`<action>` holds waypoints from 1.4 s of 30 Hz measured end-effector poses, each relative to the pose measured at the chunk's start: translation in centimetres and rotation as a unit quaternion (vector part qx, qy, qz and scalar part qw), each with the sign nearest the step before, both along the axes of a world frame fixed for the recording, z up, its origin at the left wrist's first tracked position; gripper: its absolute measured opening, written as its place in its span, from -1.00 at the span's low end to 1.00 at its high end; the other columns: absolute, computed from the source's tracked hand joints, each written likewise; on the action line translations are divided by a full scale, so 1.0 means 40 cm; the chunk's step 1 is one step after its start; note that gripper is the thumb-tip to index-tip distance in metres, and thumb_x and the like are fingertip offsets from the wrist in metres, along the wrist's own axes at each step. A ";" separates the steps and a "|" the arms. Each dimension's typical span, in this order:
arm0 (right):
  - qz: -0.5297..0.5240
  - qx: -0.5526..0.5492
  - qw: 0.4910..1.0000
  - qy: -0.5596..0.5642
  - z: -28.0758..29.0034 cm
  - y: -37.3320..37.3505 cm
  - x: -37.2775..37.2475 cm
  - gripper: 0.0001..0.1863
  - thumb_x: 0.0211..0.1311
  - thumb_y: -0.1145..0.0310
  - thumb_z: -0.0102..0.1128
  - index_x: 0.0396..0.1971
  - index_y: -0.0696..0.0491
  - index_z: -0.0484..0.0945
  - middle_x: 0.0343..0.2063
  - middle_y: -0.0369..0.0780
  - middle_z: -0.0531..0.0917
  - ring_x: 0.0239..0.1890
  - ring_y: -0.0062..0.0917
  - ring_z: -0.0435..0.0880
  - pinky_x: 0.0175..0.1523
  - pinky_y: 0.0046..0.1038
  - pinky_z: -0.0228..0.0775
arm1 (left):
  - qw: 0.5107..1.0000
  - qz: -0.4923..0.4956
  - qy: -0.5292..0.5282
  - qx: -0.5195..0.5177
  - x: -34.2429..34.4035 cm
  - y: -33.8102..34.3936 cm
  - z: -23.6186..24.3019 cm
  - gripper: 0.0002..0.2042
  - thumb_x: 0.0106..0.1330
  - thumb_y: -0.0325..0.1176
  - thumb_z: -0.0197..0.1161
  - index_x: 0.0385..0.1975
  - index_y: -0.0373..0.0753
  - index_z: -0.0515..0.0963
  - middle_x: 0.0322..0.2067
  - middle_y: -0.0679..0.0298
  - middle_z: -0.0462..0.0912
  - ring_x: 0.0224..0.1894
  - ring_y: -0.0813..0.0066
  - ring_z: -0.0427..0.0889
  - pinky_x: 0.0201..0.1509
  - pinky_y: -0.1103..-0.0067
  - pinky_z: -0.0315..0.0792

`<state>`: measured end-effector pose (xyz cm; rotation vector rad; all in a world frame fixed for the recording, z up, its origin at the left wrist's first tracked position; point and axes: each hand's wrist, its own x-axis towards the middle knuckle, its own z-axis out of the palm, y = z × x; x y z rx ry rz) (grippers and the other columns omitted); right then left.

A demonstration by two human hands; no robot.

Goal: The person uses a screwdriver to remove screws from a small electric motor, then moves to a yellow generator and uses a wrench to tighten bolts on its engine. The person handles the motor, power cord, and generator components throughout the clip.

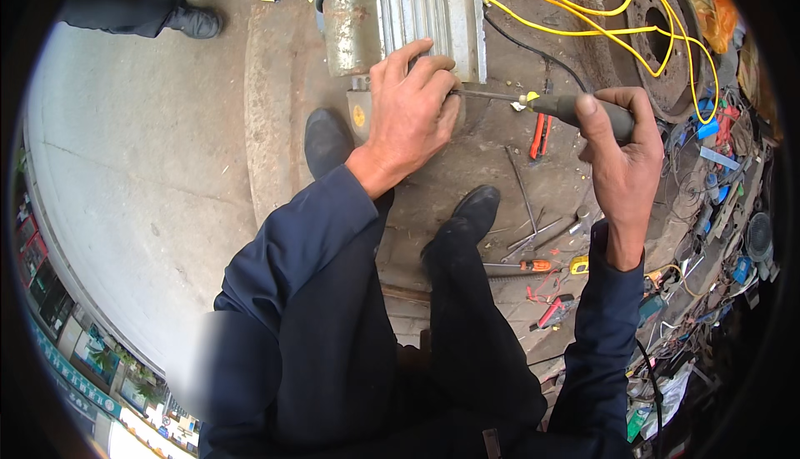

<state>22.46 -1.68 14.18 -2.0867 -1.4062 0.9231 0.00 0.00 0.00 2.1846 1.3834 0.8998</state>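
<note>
An electric motor [400, 13] with a finned silver housing lies on the ground at the top middle. My left hand [412, 105] lies against its near side, fingers bent over and closed; what they hold underneath is hidden. Beside that hand shows a grey metal part [361, 115] with a yellow-orange mark. My right hand [621, 146] is wrapped round the dark handle of a screwdriver [492, 95]. Its shaft points left, and the tip disappears by my left fingers. Below the shaft lie red-handled pliers [540, 134].
Yellow cable [575, 32] loops over a rusty wheel rim [667, 50] at the upper right. An orange-handled screwdriver [533, 265], a hammer [577, 219] and a red-and-dark tool [552, 313] lie near my right boot [477, 209]. Scrap [717, 180] piles along the right; another person's shoe [196, 21] stands upper left.
</note>
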 end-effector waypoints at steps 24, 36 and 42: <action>-0.031 -0.063 0.996 -0.048 0.036 0.003 -0.002 -0.61 0.30 0.27 0.39 -0.02 0.18 0.51 -0.38 -0.17 0.68 -0.32 -0.57 0.66 -0.16 -0.47 0.48 | 1.000 0.003 0.002 -0.006 0.001 0.004 0.024 -0.80 0.08 -0.48 0.41 -0.28 -0.14 0.64 -0.05 0.34 0.67 0.29 0.12 0.47 0.28 0.23 0.24; 0.110 0.185 0.976 -0.028 0.028 0.002 -0.005 -0.61 0.34 0.20 0.37 -0.07 0.19 0.49 -0.51 -0.17 0.69 -0.47 -0.50 0.69 -0.32 -0.44 0.47 | 1.000 0.003 -0.006 -0.001 -0.001 0.000 0.027 -0.81 0.09 -0.49 0.41 -0.29 -0.15 0.65 -0.05 0.34 0.67 0.28 0.10 0.48 0.27 0.24 0.24; 0.045 0.102 0.994 -0.021 0.010 0.000 0.002 -0.56 0.29 0.23 0.41 -0.01 0.21 0.49 -0.42 -0.15 0.68 -0.46 -0.55 0.65 -0.30 -0.47 0.46 | 1.000 0.004 -0.007 -0.002 -0.001 -0.003 0.024 -0.81 0.08 -0.49 0.41 -0.29 -0.14 0.64 -0.05 0.34 0.67 0.28 0.11 0.48 0.27 0.24 0.25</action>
